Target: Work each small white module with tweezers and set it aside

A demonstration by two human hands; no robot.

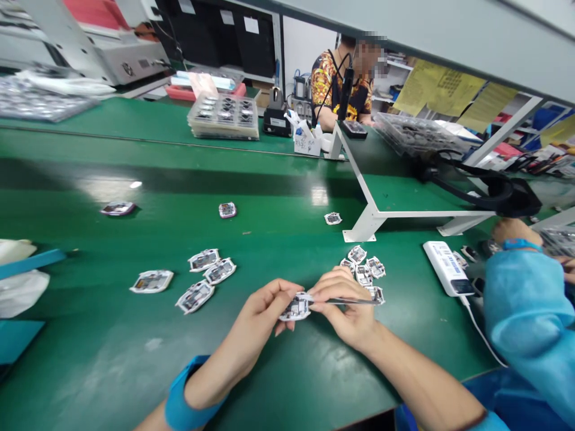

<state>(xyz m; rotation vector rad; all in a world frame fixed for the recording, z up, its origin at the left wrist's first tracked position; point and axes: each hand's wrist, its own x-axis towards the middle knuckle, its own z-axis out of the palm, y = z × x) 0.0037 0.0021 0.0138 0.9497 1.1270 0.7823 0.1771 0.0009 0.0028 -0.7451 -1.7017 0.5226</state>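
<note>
The white-framed stand (367,222) was taken as the reference for all places on the bench (135,347). The unit (295,309) was held above the bench, to the left of the stand and on its near side. Its left side was gripped by the left hand (265,308), with the thumb laid on top. A slim metal tool (354,301), apparently tweezers, was gripped by the right hand (353,322); its tip was directed at the upper right edge of the unit. Whether anything was pinched by the tip could not be told.

Four loose units (195,297) were laid well to the left of the stand. A cluster (363,275) of similar units, partly hidden by the right hand, was placed just in front of the stand's near left foot. A white device (444,266) was set in front of the stand, toward its right end.

For sound work, it was judged that the unit was best gripped by its rim, so that no exposed components were pressed. A low tool angle and light force were advised, with both hands braced close together. A slip across the components was considered the main risk; clearance from the cluster was also advised.
</note>
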